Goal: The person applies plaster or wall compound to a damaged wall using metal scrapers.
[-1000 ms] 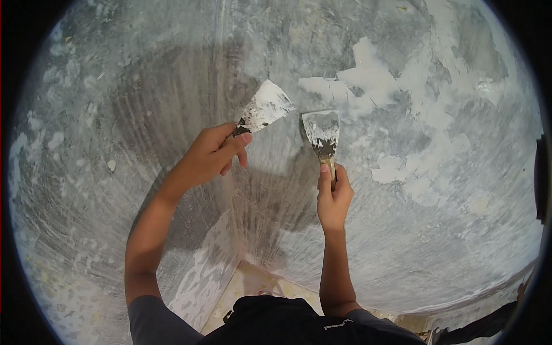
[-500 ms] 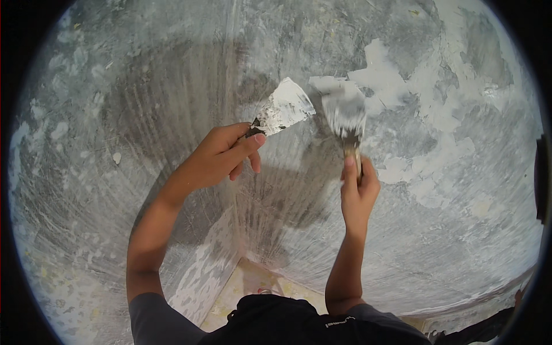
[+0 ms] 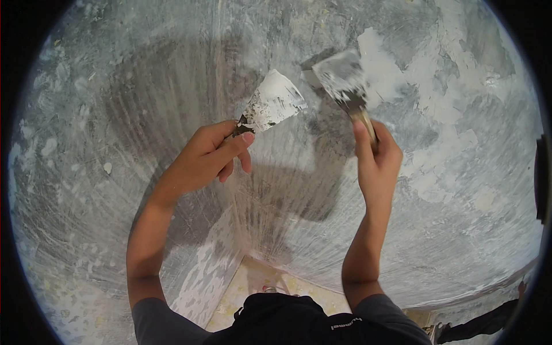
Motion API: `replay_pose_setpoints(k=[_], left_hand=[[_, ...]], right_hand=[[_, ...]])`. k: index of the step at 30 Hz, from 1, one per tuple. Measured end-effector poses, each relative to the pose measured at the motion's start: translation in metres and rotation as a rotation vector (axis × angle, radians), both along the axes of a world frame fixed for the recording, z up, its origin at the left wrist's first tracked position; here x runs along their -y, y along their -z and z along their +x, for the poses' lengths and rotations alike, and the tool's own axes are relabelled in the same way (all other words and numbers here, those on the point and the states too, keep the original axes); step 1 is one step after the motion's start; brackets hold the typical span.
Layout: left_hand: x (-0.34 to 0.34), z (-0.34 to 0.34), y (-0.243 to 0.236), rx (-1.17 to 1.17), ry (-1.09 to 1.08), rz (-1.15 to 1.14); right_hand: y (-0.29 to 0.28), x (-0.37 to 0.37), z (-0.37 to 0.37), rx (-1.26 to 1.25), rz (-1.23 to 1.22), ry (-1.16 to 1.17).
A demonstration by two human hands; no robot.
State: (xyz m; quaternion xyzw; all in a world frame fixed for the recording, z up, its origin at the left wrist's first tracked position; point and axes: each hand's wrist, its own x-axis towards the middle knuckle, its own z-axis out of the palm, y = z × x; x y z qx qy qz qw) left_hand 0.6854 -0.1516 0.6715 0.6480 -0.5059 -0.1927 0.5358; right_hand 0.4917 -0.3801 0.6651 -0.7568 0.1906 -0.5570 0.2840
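Note:
My left hand (image 3: pixel 210 158) grips the dark handle of a putty knife (image 3: pixel 271 103) whose wide blade is coated with white filler and points up and to the right. My right hand (image 3: pixel 376 155) holds a second putty knife (image 3: pixel 344 77) by its wooden handle, forefinger along the shaft, its smeared blade pressed toward the grey wall (image 3: pixel 144 86) beside a fresh white patch of filler (image 3: pixel 382 66). The two blades sit close together, a small gap between them.
The wall is rough grey plaster with white filler patches (image 3: pixel 454 144) spreading to the right and trowel streaks at the left. A wall corner runs down the middle to a yellowish floor strip (image 3: pixel 259 282). A dark object (image 3: pixel 540 178) sits at the right rim.
Both hands have risen and shifted right. The right knife has moved up from below the white patch to its left edge; the left knife followed alongside it.

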Motion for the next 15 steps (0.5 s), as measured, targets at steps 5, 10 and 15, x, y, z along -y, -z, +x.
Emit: replay_pose_setpoints(k=[5, 10, 15], left_hand=[[-0.012, -0.004, -0.006, -0.048, -0.018, -0.043], [-0.006, -0.009, -0.011, -0.130, 0.050, -0.057], [-0.012, -0.008, -0.005, -0.119, 0.027, -0.015]], right_hand=[[-0.008, 0.017, -0.034, -0.210, -0.099, 0.181], [-0.011, -0.018, -0.026, -0.088, -0.033, 0.016], [-0.004, 0.023, -0.008, -0.248, -0.189, 0.177]])
